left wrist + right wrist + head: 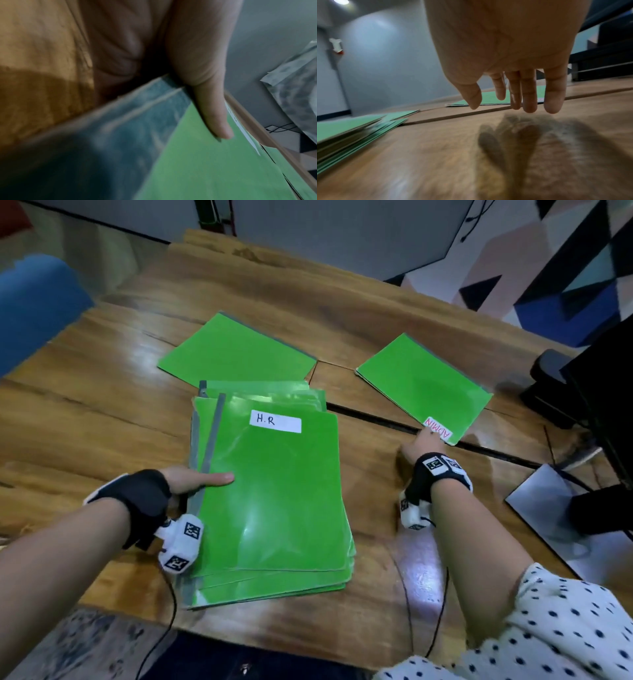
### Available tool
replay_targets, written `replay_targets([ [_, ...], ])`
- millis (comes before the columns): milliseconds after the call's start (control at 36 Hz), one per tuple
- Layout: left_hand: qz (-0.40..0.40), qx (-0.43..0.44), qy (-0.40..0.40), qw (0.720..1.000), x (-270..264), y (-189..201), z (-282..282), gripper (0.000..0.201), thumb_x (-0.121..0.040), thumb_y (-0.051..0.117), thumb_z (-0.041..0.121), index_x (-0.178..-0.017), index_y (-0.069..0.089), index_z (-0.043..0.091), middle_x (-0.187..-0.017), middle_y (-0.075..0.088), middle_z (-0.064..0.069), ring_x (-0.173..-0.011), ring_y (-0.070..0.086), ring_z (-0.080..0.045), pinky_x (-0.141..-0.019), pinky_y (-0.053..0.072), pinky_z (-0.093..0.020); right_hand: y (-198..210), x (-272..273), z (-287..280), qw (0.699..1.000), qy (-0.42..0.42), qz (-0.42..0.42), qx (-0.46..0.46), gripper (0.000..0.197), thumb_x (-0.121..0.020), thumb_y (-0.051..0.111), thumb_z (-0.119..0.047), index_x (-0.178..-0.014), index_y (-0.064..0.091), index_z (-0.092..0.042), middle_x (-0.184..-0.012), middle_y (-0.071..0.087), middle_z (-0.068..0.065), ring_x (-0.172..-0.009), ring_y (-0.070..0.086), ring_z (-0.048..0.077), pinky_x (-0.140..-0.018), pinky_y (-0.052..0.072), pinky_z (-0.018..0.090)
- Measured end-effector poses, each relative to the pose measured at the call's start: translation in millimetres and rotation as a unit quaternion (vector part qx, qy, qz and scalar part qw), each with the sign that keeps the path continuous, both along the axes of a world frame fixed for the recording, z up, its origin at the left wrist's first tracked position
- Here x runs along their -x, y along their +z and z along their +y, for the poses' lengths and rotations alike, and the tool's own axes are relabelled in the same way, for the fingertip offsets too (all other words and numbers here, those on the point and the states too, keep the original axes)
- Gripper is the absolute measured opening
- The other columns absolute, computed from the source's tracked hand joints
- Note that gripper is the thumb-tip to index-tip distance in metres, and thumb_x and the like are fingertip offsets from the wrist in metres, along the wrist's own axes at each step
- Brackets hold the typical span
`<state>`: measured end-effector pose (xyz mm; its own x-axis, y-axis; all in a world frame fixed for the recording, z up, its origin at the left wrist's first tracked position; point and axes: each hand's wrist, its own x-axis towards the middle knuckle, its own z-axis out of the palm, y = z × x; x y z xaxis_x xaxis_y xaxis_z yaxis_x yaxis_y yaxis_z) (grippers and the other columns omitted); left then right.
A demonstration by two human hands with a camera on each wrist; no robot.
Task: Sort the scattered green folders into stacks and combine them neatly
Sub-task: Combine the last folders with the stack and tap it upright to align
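A stack of green folders (274, 494) lies in the middle of the wooden table (85, 412), its top one labelled "H.R" (275, 421). My left hand (205, 479) holds the stack's left, grey-spined edge: the thumb (214, 115) lies on top and the fingers go beneath. A single green folder (421, 381) with a red "ADMIN" label lies to the right. My right hand (419, 445) hovers at its near corner with straight fingers (529, 94), holding nothing. Another plain green folder (236, 350) lies behind the stack.
A black stand (603, 405) and cables occupy the table's right side, above a grey sheet (548, 508). A blue chair (37, 309) stands at the far left. A dark seam (376, 419) crosses the table between the stack and the ADMIN folder.
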<state>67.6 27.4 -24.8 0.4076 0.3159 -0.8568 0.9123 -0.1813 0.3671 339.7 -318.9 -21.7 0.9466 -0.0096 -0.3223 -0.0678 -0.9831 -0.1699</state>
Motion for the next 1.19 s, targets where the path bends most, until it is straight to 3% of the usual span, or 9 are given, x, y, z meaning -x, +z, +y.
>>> replay_targets([
  [278,0.044,0.052,0.013,0.998,-16,-9,18,0.135,-0.034,0.092,0.054,-0.146,0.031,0.01,-0.151,0.034,-0.018,-0.136,0.036,-0.038,-0.11,0.031,-0.053,-10,-52,-5,0.997,-0.075,-0.008,-0.012,0.069,-0.094,0.041,-0.049,-0.151,0.011,-0.027,-0.159,-0.005,0.016,-0.144,0.008,0.041,-0.11,0.02,0.06],
  [472,0.055,0.047,0.014,0.997,-16,-16,26,0.13,-0.035,0.092,0.056,-0.145,0.035,0.015,-0.149,0.038,-0.018,-0.132,0.042,-0.039,-0.108,0.036,-0.053,-22,-56,-4,0.996,-0.04,0.083,0.005,0.075,-0.089,0.03,-0.067,-0.152,0.008,-0.033,-0.159,-0.011,0.01,-0.145,-0.01,0.04,-0.112,0.007,0.064],
  [694,0.052,0.063,0.026,0.996,-18,3,12,0.146,-0.027,0.092,0.055,-0.15,0.024,0.013,-0.155,0.024,-0.014,-0.138,0.031,-0.037,-0.111,0.03,-0.052,-18,-36,4,0.999,-0.021,0.048,0.008,0.072,-0.089,0.028,-0.064,-0.147,0.026,-0.021,-0.154,0.021,0.015,-0.14,0.019,0.04,-0.11,0.021,0.058],
  [833,0.049,0.06,0.008,0.997,-23,12,11,0.143,-0.031,0.092,0.055,-0.149,0.023,0.01,-0.154,0.026,-0.018,-0.132,0.04,-0.039,-0.108,0.036,-0.051,-12,-56,-5,0.976,-0.212,-0.034,-0.022,0.069,-0.087,0.053,-0.049,-0.136,0.035,-0.004,-0.142,0.032,0.024,-0.131,0.03,0.036,-0.105,0.029,0.047],
  [1000,0.054,0.054,0.013,0.997,-24,17,5,0.134,-0.043,0.091,0.047,-0.15,0.02,0.009,-0.154,0.025,-0.018,-0.133,0.036,-0.042,-0.108,0.035,-0.049,-16,-68,-5,0.959,-0.272,0.006,-0.079,0.083,-0.077,0.069,-0.046,-0.136,0.031,-0.001,-0.14,0.036,0.023,-0.127,0.038,0.037,-0.102,0.036,0.042],
  [1028,0.054,0.049,0.013,0.997,-23,17,5,0.133,-0.043,0.091,0.047,-0.15,0.02,0.009,-0.154,0.026,-0.018,-0.133,0.036,-0.041,-0.108,0.035,-0.05,-20,-72,-7,0.96,-0.264,0.019,-0.088,0.082,-0.082,0.064,-0.043,-0.139,0.025,0.002,-0.142,0.033,0.026,-0.13,0.036,0.04,-0.095,0.043,0.036],
  [1083,0.056,0.056,0.016,0.997,-22,20,4,0.136,-0.037,0.093,0.046,-0.148,0.024,0.009,-0.15,0.033,-0.019,-0.131,0.04,-0.041,-0.108,0.035,-0.052,-28,-76,-12,0.984,-0.16,0.035,-0.069,0.06,-0.1,0.039,-0.022,-0.143,0.011,0.009,-0.146,0.023,0.033,-0.133,0.028,0.049,-0.054,0.052,0.022],
  [1139,0.056,0.061,0.022,0.996,-22,22,4,0.13,-0.041,0.091,0.043,-0.148,0.026,0.007,-0.148,0.036,-0.021,-0.131,0.04,-0.04,-0.108,0.035,-0.052,-11,-64,-4,0.987,-0.126,0.039,-0.089,0.053,-0.093,0.049,-0.023,-0.138,0.029,-0.002,-0.137,0.038,0.03,-0.125,0.039,0.047,-0.042,0.042,0.017],
  [1194,0.06,0.063,0.024,0.996,-23,25,3,0.13,-0.043,0.09,0.043,-0.148,0.024,0.006,-0.149,0.033,-0.021,-0.131,0.039,-0.041,-0.108,0.035,-0.052,11,-44,1,0.969,-0.174,0.082,-0.157,0.056,-0.065,0.07,-0.03,-0.116,0.047,-0.033,-0.111,0.057,0.015,-0.104,0.056,0.032,-0.063,0.047,0.02],
])
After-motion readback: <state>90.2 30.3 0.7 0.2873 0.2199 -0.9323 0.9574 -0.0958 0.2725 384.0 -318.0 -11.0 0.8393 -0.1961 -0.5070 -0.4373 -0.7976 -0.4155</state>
